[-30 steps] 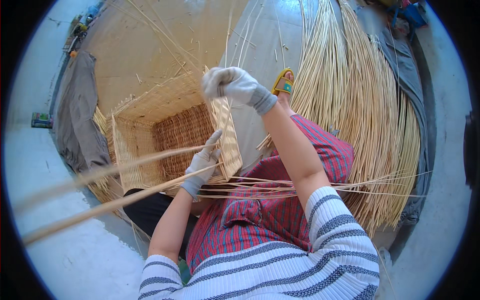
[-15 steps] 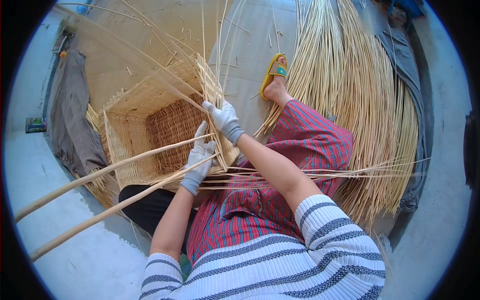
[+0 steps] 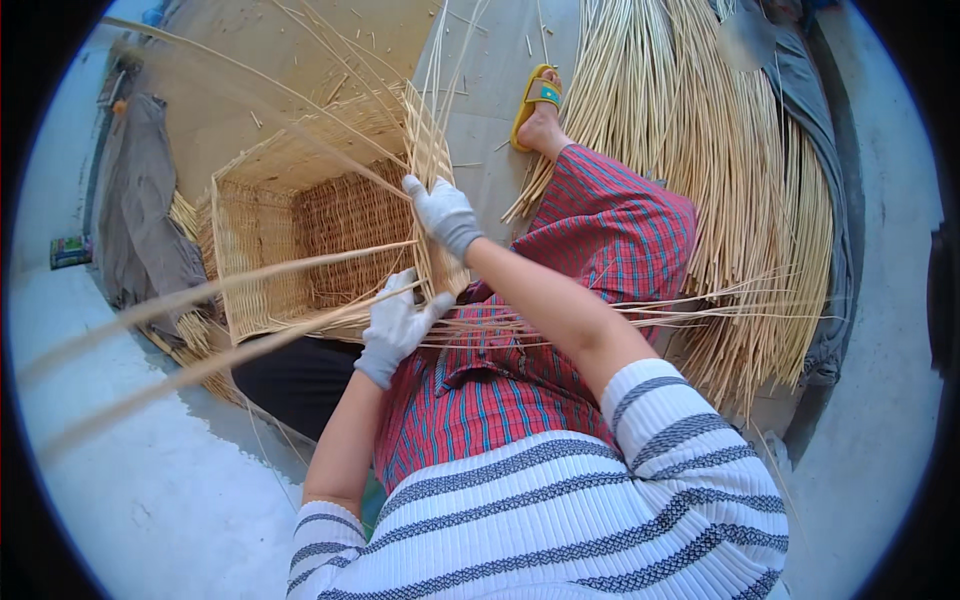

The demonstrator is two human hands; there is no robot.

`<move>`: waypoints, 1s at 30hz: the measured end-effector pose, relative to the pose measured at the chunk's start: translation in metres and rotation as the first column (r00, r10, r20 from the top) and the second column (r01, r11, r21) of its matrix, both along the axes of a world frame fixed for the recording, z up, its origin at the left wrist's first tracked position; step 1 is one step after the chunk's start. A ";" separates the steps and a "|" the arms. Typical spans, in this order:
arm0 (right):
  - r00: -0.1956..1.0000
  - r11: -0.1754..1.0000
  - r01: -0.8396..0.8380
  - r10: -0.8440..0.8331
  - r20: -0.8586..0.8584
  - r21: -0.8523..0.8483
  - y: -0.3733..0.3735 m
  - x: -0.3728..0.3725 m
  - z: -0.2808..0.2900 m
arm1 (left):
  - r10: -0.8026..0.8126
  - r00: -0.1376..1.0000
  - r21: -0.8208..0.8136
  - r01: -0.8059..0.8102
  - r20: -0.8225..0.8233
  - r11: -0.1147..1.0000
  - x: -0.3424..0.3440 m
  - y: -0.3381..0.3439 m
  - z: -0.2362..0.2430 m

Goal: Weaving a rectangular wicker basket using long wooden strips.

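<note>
The basket [image 3: 265, 260] is lying in front of the person, its mouth facing upward; which side is longer, I cannot tell. Two thick rods [image 3: 215, 290] are running lengthwise from its right wall leftward over its mouth and near side. The right hand [image 3: 440, 212] is pinching thin rods [image 3: 372, 178] at that wall. The left hand [image 3: 397, 322] is touching the basket's near right corner; whether it is gripping, I cannot tell. Compared with half a second ago, its thumb is spreading wider and the thick rods are blurring. Left of the basket, a packet [image 3: 70, 251] is showing print too small to read.
</note>
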State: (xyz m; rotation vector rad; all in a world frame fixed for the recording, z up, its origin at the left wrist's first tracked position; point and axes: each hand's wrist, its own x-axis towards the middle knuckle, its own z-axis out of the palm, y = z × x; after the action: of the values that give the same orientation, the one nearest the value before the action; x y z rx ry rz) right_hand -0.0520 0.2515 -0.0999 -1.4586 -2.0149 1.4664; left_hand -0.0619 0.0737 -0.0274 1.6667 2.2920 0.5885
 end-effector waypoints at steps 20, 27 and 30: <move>0.889 0.949 -0.283 0.205 -0.409 -0.139 -0.093 0.107 0.094 | -0.037 0.997 -0.346 0.010 -0.070 0.938 0.037 -0.065 -0.013; 0.950 0.955 0.003 0.090 -0.301 0.295 -0.075 0.072 0.082 | 0.000 0.990 -0.464 -0.067 -0.143 0.883 0.038 -0.044 -0.003; 0.970 0.917 -0.092 0.171 -0.173 0.388 -0.071 0.068 0.082 | -0.044 0.994 -0.535 -0.016 -0.098 0.845 0.022 -0.043 -0.005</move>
State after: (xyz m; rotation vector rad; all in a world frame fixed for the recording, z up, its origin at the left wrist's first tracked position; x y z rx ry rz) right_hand 0.0162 0.1803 -0.0175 -0.9916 -2.1487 1.1318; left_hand -0.0395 0.0304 -0.0323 1.4530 2.2259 -0.1555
